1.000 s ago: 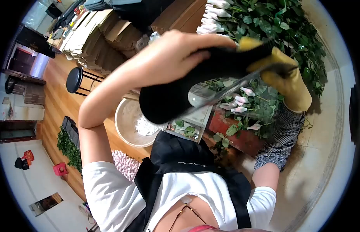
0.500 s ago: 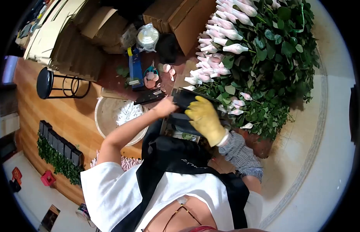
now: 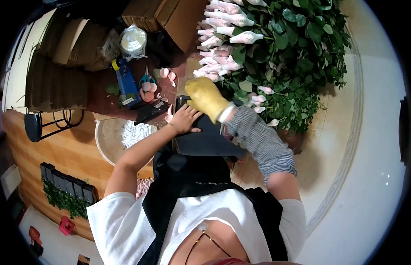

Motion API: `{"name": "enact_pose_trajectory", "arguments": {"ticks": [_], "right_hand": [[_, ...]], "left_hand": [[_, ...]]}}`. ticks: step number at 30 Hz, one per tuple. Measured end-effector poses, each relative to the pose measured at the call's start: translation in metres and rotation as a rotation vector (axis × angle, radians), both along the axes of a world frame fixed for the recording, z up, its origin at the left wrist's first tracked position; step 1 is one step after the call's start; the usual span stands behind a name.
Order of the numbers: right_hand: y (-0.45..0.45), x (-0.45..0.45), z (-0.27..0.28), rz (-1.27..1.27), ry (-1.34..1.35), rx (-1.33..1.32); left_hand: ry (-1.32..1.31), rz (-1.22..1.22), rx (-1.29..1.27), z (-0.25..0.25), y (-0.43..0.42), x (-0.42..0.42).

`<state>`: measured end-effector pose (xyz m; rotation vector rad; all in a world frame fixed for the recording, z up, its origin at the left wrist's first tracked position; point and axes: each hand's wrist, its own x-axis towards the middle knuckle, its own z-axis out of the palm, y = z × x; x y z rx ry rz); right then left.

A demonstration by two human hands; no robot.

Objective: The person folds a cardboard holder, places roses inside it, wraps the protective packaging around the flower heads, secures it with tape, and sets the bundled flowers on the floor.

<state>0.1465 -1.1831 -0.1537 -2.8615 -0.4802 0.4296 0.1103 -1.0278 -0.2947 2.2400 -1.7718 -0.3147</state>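
A black sheet (image 3: 207,143), stiff and smooth, lies across the work spot in front of my apron. My bare left hand (image 3: 185,120) rests flat on its left part, fingers spread. In a yellow glove, my right hand (image 3: 206,98) is at the far edge of the sheet with its fingers curled over it; the fingertips are partly hidden. Whatever lies under the sheet is covered. Just right of the glove are leafy rose stems, with several small pink rosebuds (image 3: 259,99). Left of my hands lies a black stapler-like tool (image 3: 150,112).
Many roses in pale netting (image 3: 245,37) are piled at the back right. Scissors (image 3: 146,78), pink petals (image 3: 148,92) and a blue tool (image 3: 126,81) lie on the bench. A basin (image 3: 103,139) holds white pieces. Cardboard stacks (image 3: 57,84) and a stool (image 3: 33,128) are left.
The black sheet now lies flatter and covers the gap in front of me. My left hand has opened onto it, and my gloved hand has moved left and farther away. The view has shifted.
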Motion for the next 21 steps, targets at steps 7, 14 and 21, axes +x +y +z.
{"name": "enact_pose_trajectory", "arguments": {"ticks": [7,14,21], "right_hand": [[0.006,-0.047,0.041,0.082,-0.518,0.041],[-0.112,-0.187,-0.058,-0.915,0.550,0.824],[-0.080,-0.162,0.072,-0.505,0.602,0.999]], "left_hand": [[-0.049,0.026,-0.222,-0.029,0.002,-0.004],[0.003,-0.031,-0.116,0.000,-0.005,-0.001],[-0.038,-0.031,-0.078,0.008,-0.006,0.002]]}}
